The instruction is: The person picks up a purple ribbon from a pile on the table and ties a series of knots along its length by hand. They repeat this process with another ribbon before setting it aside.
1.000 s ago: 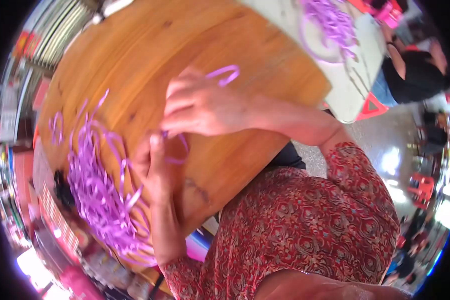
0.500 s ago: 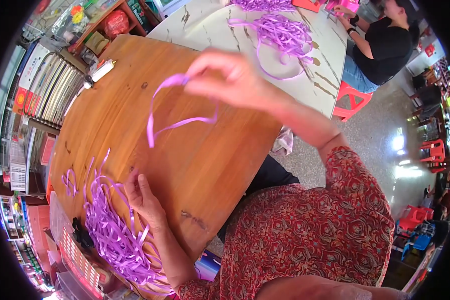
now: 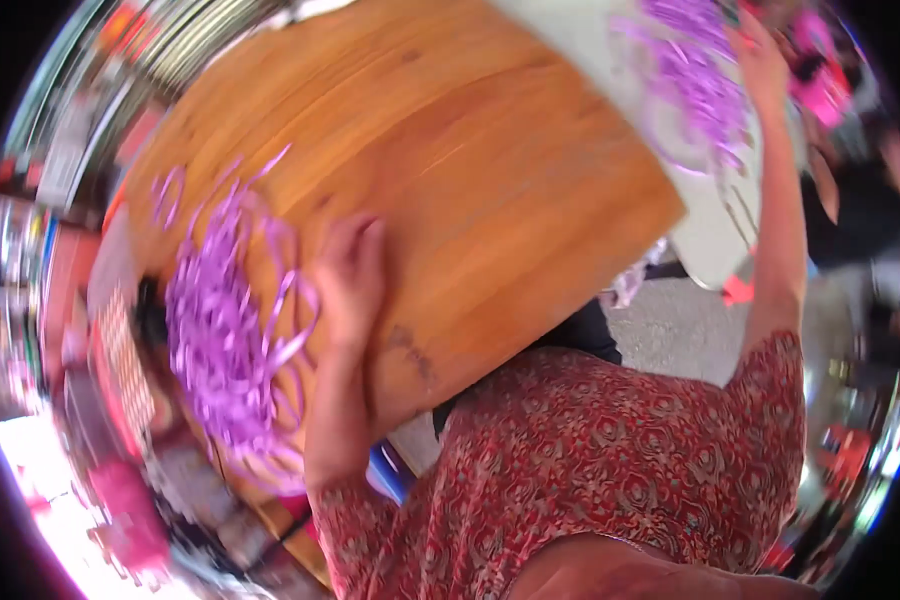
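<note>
My left hand (image 3: 348,275) is over the wooden table (image 3: 490,140), just right of a heap of purple ribbon strips (image 3: 225,320). Its fingers are loosely bent, with the thumb apart and nothing visible between them. Far off to the right, my right arm stretches out over the white table (image 3: 715,225). My right hand (image 3: 760,50) is beside a second purple ribbon heap (image 3: 695,80) there. Motion smears its fingers, so what they hold, if anything, does not show.
A small ribbon loop (image 3: 168,195) lies left of the near heap. Shelves of stacked goods (image 3: 100,130) line the left side. Another person in dark clothing (image 3: 860,210) is at the far right, near a bright pink item (image 3: 825,90).
My right hand has swung from above the wooden table to the far ribbon heap; the ribbon loop it held is no longer visible. The whole view has shifted and blurred.
</note>
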Available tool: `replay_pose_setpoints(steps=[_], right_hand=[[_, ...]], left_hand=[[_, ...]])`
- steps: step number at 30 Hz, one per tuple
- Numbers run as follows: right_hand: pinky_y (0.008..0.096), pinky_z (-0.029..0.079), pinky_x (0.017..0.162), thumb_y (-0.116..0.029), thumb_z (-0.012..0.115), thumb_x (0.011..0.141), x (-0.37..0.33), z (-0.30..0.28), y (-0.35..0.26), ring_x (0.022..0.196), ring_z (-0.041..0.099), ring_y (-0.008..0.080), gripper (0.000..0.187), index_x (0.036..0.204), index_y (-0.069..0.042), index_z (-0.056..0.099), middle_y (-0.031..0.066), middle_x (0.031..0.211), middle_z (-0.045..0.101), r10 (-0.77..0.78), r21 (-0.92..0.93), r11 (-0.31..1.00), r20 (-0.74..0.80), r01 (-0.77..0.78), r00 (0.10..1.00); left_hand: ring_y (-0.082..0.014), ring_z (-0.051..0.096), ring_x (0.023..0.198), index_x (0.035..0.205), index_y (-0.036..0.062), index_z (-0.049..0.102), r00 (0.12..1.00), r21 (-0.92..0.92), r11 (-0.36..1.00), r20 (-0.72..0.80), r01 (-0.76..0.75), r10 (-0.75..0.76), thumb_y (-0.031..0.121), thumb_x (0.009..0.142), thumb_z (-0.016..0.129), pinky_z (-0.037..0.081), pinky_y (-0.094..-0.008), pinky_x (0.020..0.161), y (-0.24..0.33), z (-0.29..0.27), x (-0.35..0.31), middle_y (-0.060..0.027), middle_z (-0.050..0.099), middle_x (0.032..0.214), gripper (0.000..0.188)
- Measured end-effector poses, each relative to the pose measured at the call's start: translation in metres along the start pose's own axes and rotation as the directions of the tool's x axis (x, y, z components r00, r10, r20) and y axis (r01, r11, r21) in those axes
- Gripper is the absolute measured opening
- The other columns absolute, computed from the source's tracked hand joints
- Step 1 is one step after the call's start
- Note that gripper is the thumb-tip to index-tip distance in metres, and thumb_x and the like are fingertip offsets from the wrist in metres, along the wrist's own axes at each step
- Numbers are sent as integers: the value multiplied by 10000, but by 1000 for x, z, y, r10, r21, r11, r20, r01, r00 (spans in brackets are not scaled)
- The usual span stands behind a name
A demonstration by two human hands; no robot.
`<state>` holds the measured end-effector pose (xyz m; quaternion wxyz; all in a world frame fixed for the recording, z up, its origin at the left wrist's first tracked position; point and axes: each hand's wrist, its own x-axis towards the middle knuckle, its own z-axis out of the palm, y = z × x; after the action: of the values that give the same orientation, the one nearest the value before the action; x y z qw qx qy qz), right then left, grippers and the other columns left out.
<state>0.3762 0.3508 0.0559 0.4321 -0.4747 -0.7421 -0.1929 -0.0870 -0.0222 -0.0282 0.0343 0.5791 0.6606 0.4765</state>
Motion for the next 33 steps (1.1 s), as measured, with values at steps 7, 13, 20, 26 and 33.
replay_pose_setpoints(steps=[7,13,20,26,33], right_hand=[[237,456,850,-96,617,879,-49,36,-225,952,587,100,266,1136,-29,626,47,1078,652,-359,673,735,489,-83,795],[314,486,807,-85,642,838,-75,38,-418,929,614,231,198,1018,-3,653,97,969,651,-834,946,281,157,163,529],[376,467,828,-121,642,811,-117,33,-539,906,575,269,150,921,-21,662,81,955,631,-932,958,65,-42,279,360],[386,455,833,-130,644,794,-139,60,-557,906,557,269,134,879,-27,661,74,944,610,-963,862,116,-24,494,267],[286,509,689,-92,622,859,-123,42,-544,791,635,188,143,968,-7,659,76,907,651,-835,956,130,-37,262,549]], left_hand=[[-302,581,685,770,81,631,947,-31,955,119,-296,297,136,767,689,477,-404,633,-3,7,-7,-92,574,732,79],[-303,576,694,705,85,597,849,-138,897,290,-420,442,235,756,692,476,-417,656,0,6,-19,-88,541,704,184],[-336,615,810,686,34,603,801,-211,884,374,-417,467,242,741,695,495,-429,728,12,7,-22,-127,618,784,234],[-346,618,877,774,29,652,805,-225,829,213,-511,554,242,727,705,495,-432,770,3,18,-26,-151,644,846,224],[-335,626,859,766,48,657,820,-209,847,221,-489,528,229,738,695,505,-432,748,1,15,-27,-145,649,838,187]])
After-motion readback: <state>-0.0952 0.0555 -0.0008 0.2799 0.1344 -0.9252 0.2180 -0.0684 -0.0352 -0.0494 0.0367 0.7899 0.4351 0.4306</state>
